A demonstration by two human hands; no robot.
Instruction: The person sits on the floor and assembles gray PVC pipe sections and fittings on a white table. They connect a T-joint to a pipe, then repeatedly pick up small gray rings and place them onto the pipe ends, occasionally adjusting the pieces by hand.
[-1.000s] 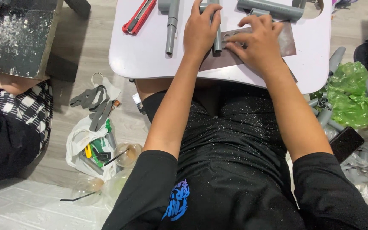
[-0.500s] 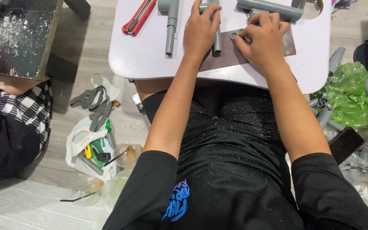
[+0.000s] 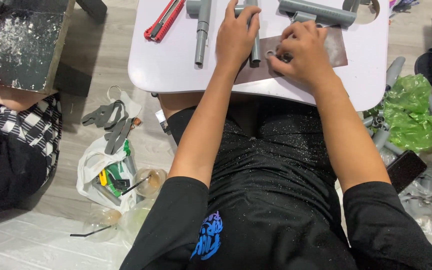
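My left hand (image 3: 236,37) lies flat on a short grey pipe (image 3: 255,47) and on the left part of a brown sheet of sandpaper (image 3: 337,47) that rests on a small white table (image 3: 176,67). My right hand (image 3: 301,52) presses a small grey ring-shaped pipe piece (image 3: 272,53) down on the sandpaper with curled fingers. Both arms reach forward over my lap, which is covered with fine grey dust.
On the table lie a red utility knife (image 3: 165,19), a grey T-shaped pipe (image 3: 202,25) and a longer grey pipe (image 3: 318,11). A white bag of tools (image 3: 101,172) and plastic cups sit on the floor left, a green bag (image 3: 413,112) right. Another person (image 3: 11,145) sits at far left.
My right hand has slid leftward along the sandpaper toward my left hand, and its fingers have curled over the small ring piece. The left hand has stayed put.
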